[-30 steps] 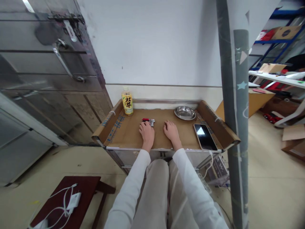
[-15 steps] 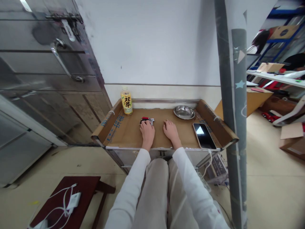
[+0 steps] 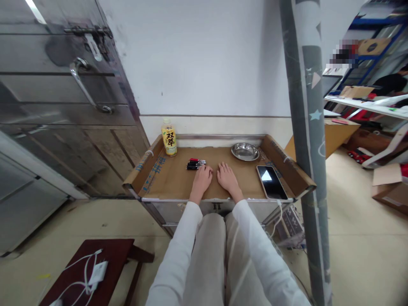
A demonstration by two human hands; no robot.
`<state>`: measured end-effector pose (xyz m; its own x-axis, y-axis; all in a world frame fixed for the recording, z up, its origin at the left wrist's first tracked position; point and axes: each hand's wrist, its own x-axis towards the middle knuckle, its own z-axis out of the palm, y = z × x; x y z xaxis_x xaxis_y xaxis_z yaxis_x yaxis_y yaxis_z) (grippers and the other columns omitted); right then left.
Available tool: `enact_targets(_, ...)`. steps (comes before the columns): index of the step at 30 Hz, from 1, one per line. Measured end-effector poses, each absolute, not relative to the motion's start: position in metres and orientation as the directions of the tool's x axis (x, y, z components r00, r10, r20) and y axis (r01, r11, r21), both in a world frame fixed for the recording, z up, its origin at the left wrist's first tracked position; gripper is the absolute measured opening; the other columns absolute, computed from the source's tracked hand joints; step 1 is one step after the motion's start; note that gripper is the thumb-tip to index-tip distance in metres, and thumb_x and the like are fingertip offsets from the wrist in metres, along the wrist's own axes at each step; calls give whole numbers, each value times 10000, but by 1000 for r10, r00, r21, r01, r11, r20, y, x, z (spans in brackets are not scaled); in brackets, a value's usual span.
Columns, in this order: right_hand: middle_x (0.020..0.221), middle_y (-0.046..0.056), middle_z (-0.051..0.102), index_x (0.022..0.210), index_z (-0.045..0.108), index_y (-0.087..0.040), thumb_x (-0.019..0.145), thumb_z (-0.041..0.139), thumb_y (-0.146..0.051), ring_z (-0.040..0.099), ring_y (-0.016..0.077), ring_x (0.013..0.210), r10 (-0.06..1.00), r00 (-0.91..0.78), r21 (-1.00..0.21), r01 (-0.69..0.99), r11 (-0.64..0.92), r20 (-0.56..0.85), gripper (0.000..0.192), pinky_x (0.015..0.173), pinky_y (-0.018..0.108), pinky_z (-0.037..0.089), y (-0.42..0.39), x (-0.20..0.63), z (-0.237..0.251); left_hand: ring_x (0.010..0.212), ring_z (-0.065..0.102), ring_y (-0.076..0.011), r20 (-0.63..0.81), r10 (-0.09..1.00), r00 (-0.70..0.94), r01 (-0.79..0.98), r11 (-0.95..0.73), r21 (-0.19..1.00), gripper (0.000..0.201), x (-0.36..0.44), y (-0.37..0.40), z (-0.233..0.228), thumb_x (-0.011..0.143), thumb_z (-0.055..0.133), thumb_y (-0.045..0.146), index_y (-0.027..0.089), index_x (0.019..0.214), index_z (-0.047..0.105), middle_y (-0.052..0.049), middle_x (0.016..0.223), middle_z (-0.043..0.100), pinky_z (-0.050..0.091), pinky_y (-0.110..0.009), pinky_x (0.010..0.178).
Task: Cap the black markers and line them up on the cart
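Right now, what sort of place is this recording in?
Probably a workshop or storeroom corner. A cardboard-lined metal table stands against the wall, beside a steel cabinet door, with blue shelving and cardboard boxes off to the right.

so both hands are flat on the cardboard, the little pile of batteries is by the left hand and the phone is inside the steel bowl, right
Not quite. The head view shows the phone lying flat on the cardboard, in front of the steel bowl, not inside it. The rest holds: left hand, right hand, batteries.

Red and black markers (image 3: 195, 164) are seen at eleven o'clock of the brown cardboard (image 3: 178, 180) (blue-lettered), silver bowl (image 3: 245, 151) at one.
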<state>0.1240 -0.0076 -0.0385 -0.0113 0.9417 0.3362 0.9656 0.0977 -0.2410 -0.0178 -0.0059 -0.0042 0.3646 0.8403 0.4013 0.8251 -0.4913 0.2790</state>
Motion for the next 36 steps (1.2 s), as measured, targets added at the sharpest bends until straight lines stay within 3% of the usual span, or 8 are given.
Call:
enact_targets(8,1524,178,376,1438,425,-46,984,292,-269,330,266,1431,957,-14,-232,969,84,289,523,1170,441,247,-20,120,-35,1084,543,-233,343,851,399,860,-477,182,220,-23,-13,-8,969,411,233,182,1106,575,-103,1144,580,418,-370,957)
enact_targets(22,1513,187,390,1434,431,-45,984,300,-281,342,284,1423,951,-30,-217,971,101,308,525,1164,465,248,-29,117,-32,1207,530,-213,295,853,430,830,-502,243,328,-32,-30,-13,971,401,222,244,1274,524,-96,1335,542,416,-395,1011)
enact_targets(28,1500,179,415,1423,457,-79,989,294,-281,365,282,1410,940,-27,-221,969,109,341,506,1152,473,266,-30,117,-35,1299,481,-179,291,822,490,741,-569,358,451,-43,-35,-13,887,414,97,281,1270,562,-53,1368,553,389,-385,1096)
enact_targets(32,1503,180,410,1418,458,-66,990,305,-274,361,284,1411,942,-31,-231,966,113,333,500,1157,464,260,-31,118,-33,1223,535,-148,280,778,563,609,-619,496,573,-52,-28,-7,752,399,-21,278,1189,619,-19,1253,626,399,-329,1093)
enact_targets(34,1500,178,417,1415,462,-71,991,309,-276,367,277,1407,943,-26,-244,963,112,332,495,1158,457,262,-32,118,-31,1176,550,-172,311,823,475,662,-568,489,535,-57,-21,-2,760,393,-21,261,1148,629,-36,1220,627,422,-348,1056)
enact_targets(36,1495,175,426,1410,467,-69,990,317,-281,374,277,1402,945,-23,-255,960,112,326,494,1155,450,270,-32,119,-30,1134,544,-233,359,883,301,800,-439,409,428,-64,-12,3,817,417,36,251,1119,630,-65,1201,616,435,-411,1002)
